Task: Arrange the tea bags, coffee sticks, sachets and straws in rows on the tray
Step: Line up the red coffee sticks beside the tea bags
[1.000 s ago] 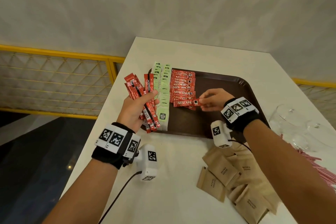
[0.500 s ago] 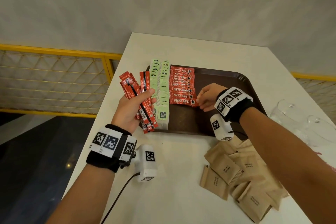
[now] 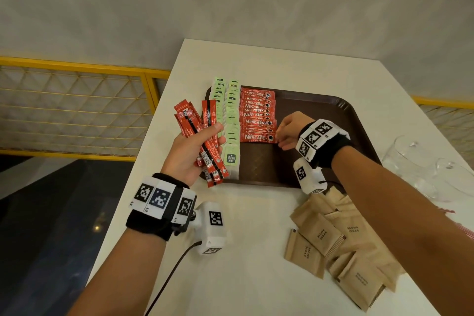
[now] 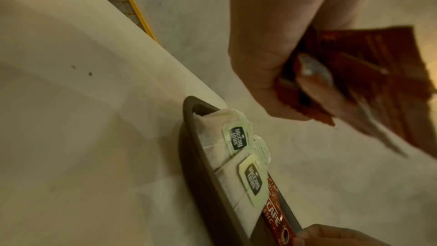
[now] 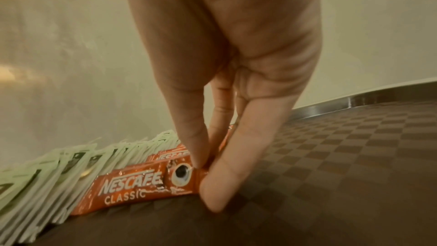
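Note:
A dark brown tray (image 3: 320, 136) lies on the white table. Along its left side run two rows of green-tagged tea bags (image 3: 232, 120) and a row of red Nescafe coffee sticks (image 3: 257, 117). My left hand (image 3: 191, 151) grips a fanned bunch of red coffee sticks (image 3: 202, 136) over the tray's left edge; the bunch (image 4: 359, 81) also shows in the left wrist view. My right hand (image 3: 287, 133) pinches the right end of the nearest coffee stick (image 5: 144, 184) in the row, which lies flat on the tray (image 5: 331, 156). Tea bags (image 5: 47, 171) lie just beyond it.
Brown sugar sachets (image 3: 341, 246) lie heaped on the table in front of the tray, at the right. Clear glass containers (image 3: 420, 164) stand at the right edge, with thin red straws (image 3: 446, 210) beside them. A yellow railing (image 3: 77, 110) borders the table's left.
My right hand has lowered the coffee stick and set it at the near end of the row, still pinching its end. The left hand keeps its bunch almost still.

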